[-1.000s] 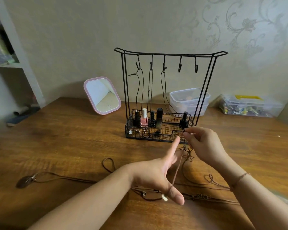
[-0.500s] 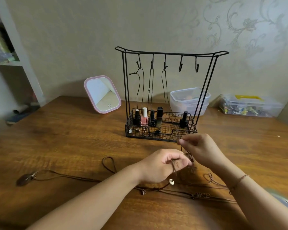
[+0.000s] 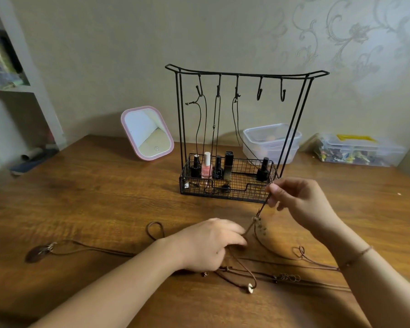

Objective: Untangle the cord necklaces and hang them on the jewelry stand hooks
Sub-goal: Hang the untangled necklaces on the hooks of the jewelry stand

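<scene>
We see the right hand (image 3: 301, 204) pinching a brown cord necklace (image 3: 262, 210) taut just before the jewelry stand (image 3: 244, 74); the left hand (image 3: 208, 245) rests fingers-down over the tangle on the table (image 3: 92, 197), grip unclear.

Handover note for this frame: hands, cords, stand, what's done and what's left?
Right hand pinches a brown cord, lifted off the table.
Left hand is on the same tangle; its grip is hidden.
Jewelry stand: three hooks carry dark necklaces; the two right hooks are free.
Left: brown tangle and the dark-pendant cord to separate and hang.
</scene>
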`<control>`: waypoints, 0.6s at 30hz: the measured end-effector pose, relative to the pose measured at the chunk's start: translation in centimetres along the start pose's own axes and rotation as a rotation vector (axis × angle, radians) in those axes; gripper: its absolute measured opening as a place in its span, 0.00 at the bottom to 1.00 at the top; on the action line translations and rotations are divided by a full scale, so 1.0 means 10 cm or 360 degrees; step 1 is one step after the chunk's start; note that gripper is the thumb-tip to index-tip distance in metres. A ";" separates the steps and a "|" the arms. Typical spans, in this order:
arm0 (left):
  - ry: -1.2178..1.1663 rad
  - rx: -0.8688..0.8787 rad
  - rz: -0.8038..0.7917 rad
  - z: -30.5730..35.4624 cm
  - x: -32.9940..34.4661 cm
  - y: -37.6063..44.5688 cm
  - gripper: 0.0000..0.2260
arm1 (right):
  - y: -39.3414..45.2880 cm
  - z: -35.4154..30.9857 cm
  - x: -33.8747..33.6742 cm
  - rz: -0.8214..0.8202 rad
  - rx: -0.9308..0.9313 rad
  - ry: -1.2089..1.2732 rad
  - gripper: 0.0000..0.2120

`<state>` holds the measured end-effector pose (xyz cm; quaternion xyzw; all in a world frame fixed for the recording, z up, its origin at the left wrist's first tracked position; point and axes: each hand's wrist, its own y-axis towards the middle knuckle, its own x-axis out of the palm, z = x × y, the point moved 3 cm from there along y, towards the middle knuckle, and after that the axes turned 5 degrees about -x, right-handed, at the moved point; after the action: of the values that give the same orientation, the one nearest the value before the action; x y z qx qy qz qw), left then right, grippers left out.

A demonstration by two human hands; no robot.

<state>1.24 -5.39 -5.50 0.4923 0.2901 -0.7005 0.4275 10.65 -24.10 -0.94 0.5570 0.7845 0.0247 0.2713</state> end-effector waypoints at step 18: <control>-0.0520 -0.0863 0.0589 0.13 0.00 0.43 0.11 | -0.07 -0.07 0.14 0.0094 -0.0130 0.0226 0.06</control>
<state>4.46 -8.43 -5.00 0.2869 0.2991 -0.5784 0.7026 9.37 -22.92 -1.17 0.5652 0.7834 0.1042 0.2366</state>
